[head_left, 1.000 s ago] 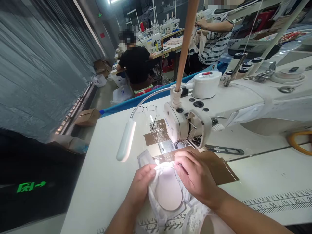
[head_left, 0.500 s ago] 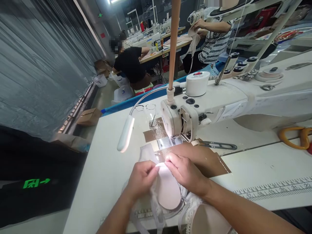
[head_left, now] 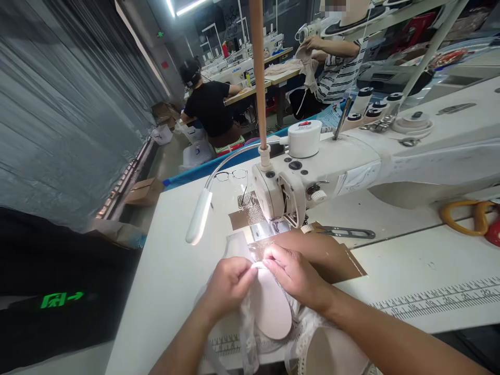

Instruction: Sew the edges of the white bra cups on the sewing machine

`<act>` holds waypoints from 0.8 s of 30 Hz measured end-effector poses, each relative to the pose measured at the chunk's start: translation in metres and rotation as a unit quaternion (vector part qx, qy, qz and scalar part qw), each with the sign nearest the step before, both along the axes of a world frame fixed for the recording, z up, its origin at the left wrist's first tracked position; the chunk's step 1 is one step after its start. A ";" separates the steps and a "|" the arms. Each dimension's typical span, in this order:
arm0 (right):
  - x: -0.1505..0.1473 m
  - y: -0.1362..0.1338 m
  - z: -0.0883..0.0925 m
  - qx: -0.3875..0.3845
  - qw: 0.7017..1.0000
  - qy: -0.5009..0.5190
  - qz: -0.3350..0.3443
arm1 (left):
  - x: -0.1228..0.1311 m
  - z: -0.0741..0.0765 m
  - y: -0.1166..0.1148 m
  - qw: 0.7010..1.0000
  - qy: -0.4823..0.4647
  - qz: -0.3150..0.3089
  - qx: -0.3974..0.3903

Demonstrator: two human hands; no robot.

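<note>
Both hands pinch the top edge of a pale pink bra cup in front of the sewing machine. My left hand grips its left corner, thumb and fingers pressed together. Close beside it, my right hand pinches the same edge from the right. A sheer white strip of fabric lies beyond my left hand, and white straps hang below it. The bra's other cup, edged with lace, rests at the table's front under my right forearm. The needle area is lit, just beyond my fingers.
Thread snips and orange-handled scissors lie to the right. A gooseneck lamp and eyeglasses are left of the machine head. Printed rulers run along the front edge. Two people work at machines beyond.
The camera view has shifted slightly, so the machine sits a little further left. Both hands keep their pinch on the bra cup's edge, with hardly any movement.
</note>
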State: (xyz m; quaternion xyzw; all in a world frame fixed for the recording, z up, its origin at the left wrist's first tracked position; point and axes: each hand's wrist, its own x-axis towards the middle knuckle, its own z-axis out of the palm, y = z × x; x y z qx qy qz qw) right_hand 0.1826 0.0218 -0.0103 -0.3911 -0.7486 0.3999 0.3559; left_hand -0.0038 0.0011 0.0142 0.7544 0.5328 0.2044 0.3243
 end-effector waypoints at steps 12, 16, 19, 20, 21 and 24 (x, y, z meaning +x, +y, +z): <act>0.000 0.005 0.003 -0.069 0.996 -0.006 -0.063 | -0.004 -0.020 -0.001 0.988 0.002 0.017 0.155; 0.000 0.005 0.004 0.010 0.997 -0.013 -0.076 | 0.001 -0.015 -0.001 0.997 -0.039 0.036 0.059; 0.002 0.004 0.006 0.108 0.989 -0.006 -0.096 | 0.002 -0.006 0.001 0.994 -0.091 0.051 -0.024; 0.002 0.003 0.006 0.131 0.987 -0.008 -0.093 | 0.002 -0.005 0.002 0.991 -0.112 0.055 -0.051; 0.003 0.002 0.006 0.147 0.986 -0.013 -0.083 | 0.001 -0.004 0.003 0.986 -0.134 0.057 -0.078; 0.002 -0.001 0.003 0.171 0.984 -0.047 -0.027 | -0.002 -0.007 0.005 0.969 -0.193 0.060 -0.139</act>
